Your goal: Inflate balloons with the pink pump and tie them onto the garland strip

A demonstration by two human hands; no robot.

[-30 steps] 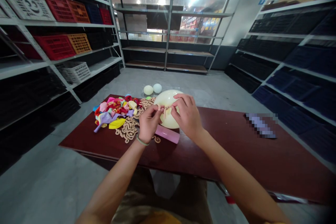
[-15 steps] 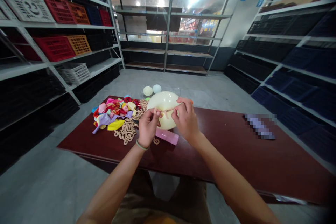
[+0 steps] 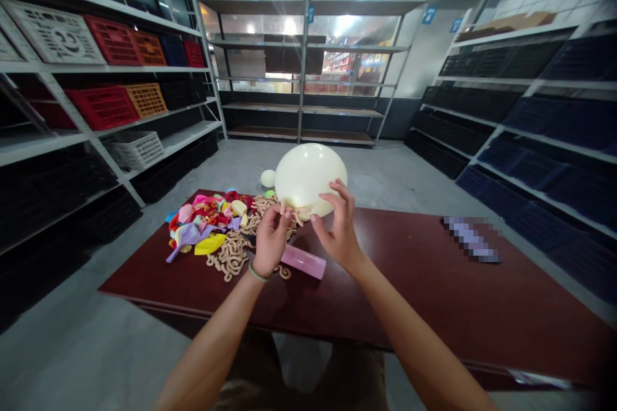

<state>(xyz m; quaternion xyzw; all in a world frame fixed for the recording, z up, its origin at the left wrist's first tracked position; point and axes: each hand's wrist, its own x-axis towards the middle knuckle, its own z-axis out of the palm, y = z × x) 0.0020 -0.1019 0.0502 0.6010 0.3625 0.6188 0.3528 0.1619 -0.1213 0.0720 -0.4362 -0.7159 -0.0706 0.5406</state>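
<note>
Glossy latex balloon (image 3: 308, 173), polished wooden tabletop (image 3: 424, 289), smooth pink plastic tube (image 3: 303, 262)

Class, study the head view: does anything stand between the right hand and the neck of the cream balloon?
Nothing visible does. The right hand is open just below the balloon, and the neck sits at the left hand, which pinches it.

I count: 1 left hand (image 3: 272, 237), 1 right hand (image 3: 340, 225) | 1 large cream balloon (image 3: 308, 180) | 1 small pale balloon (image 3: 268, 178), far | 1 heap of deflated colored balloons (image 3: 202, 225), left | 1 heap of tan curled strips (image 3: 231, 257), near | 1 pink tube (image 3: 303, 262) | 1 pixelated item (image 3: 470, 239), right | 1 table (image 3: 434, 289) | 3 shelf racks (image 3: 303, 64)
</note>
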